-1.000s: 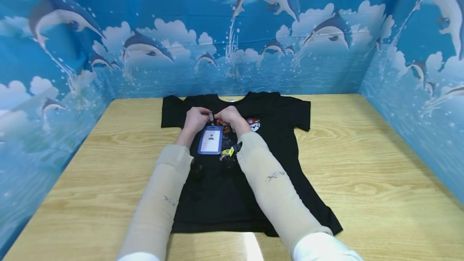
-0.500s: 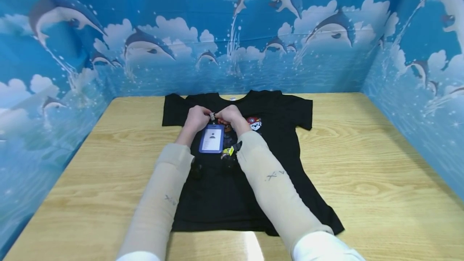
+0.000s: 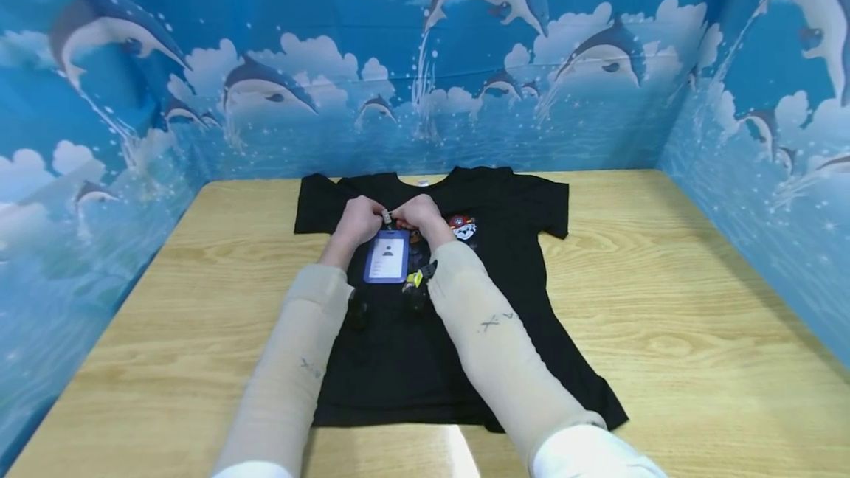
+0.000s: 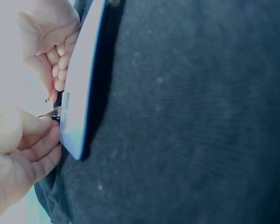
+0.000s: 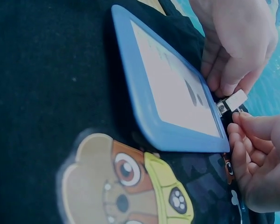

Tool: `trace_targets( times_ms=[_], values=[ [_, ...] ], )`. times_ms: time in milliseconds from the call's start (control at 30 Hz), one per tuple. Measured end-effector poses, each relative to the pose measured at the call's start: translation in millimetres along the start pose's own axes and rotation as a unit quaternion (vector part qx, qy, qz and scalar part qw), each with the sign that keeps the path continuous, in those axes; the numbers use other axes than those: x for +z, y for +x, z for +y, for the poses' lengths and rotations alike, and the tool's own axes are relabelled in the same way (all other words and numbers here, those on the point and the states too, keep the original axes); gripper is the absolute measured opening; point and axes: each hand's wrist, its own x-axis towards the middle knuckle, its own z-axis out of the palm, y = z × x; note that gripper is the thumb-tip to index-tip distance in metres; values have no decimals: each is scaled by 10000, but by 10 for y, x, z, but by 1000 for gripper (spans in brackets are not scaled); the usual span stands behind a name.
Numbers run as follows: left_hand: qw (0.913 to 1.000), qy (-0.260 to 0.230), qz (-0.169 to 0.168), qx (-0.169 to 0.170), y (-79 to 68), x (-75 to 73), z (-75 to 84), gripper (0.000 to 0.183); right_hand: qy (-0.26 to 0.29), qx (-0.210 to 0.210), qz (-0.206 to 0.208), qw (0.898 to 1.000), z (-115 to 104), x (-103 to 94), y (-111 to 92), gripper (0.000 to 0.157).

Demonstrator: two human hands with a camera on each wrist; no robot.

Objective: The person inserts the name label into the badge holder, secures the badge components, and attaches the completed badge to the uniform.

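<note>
A blue-framed ID badge holder (image 3: 387,257) with a white card lies over the front of a black T-shirt (image 3: 425,360). A metal badge clip (image 5: 231,102) stands up from its top edge. My left hand (image 3: 361,220) pinches this clip between thumb and fingers, as the left wrist view shows from the side. From the other side, my right hand (image 3: 420,214) has its thumb and forefinger together on a small metal bit at the clip's end, its other fingers curled. Both hands meet just above the badge holder, over the shirt's chest.
The shirt lies spread on a wood-grain table (image 3: 664,301), collar away from me. Cartoon dog prints, one with a yellow collar (image 5: 170,191) and another with a red hat (image 3: 462,223), show on it. A dolphin-patterned blue curtain (image 3: 332,57) encloses the back and sides.
Both hands stay at the clip above the badge holder, with only slight shifts of the fingers and clip. The whole head view moves a little; the shirt keeps its place.
</note>
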Motion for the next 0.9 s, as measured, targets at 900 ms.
trace_targets(
  times_ms=[900],
  values=[
    [9997, 247, -37, -3, 28, 54, 28, 25, -619, -221, 316, 9973, -17, -3, -68, 10]
  ],
)
